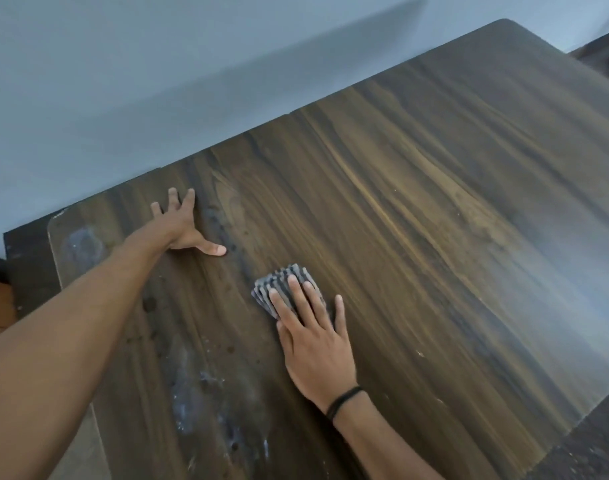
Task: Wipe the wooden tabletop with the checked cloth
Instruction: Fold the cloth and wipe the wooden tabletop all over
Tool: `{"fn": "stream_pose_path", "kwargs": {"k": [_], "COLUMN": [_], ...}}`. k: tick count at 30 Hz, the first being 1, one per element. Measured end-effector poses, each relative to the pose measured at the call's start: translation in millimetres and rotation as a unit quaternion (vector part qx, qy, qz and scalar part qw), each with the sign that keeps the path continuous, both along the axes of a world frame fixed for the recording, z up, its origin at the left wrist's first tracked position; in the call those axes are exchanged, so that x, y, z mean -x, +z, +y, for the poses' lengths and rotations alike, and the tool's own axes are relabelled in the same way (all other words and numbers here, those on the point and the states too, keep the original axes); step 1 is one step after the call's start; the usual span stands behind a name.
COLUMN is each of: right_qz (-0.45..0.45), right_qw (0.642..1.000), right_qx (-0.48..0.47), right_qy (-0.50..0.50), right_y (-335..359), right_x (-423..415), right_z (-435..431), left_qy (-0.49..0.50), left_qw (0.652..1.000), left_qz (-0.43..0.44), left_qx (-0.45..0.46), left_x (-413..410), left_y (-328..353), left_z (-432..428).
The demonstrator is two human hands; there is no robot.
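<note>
The tabletop (417, 209) is dark brown with lighter golden-brown grain streaks, and pale grey-white smudges and dark spots at lower left. The cloth (282, 285) at centre is grey checked. The wall (123, 81) at upper left is pale blue-grey. A wristband (343, 401) is black.

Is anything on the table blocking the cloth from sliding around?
Nothing visible stands on the tabletop. The right hand lies flat on the cloth with nothing between them. Only the left hand rests on the wood, beyond the cloth and to its left, apart from it, so wiping that way would meet it.
</note>
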State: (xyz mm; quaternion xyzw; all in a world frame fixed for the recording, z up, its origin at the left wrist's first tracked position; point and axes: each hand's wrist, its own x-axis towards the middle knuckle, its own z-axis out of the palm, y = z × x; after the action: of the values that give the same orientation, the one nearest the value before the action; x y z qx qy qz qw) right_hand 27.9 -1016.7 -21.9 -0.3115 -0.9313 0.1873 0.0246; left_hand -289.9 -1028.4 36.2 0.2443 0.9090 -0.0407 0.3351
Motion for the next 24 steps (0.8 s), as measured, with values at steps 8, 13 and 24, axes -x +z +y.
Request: {"fn": "stream_pose_path", "kwargs": {"k": [8,13,24], "right_qz": [0.0,-0.011,0.011], "right_qw": [1.0,0.999,0.998], "right_qx": [0.017,0.019,-0.008], "right_qy": [-0.02,-0.036,-0.06], "right_y": [5,1,1], "right_x": [69,67,130], "right_z": [31,46,53], "left_qy": [-0.019,-0.032,-0.015], "left_qw": [0.999,0.998,1.0], "left_qz": [0.013,0.038,0.0], "left_qx": [0.03,0.026,0.007], "left_x": [6,43,66], "left_y": [-4,6,-10], "left_z": [6,7,-2]}}
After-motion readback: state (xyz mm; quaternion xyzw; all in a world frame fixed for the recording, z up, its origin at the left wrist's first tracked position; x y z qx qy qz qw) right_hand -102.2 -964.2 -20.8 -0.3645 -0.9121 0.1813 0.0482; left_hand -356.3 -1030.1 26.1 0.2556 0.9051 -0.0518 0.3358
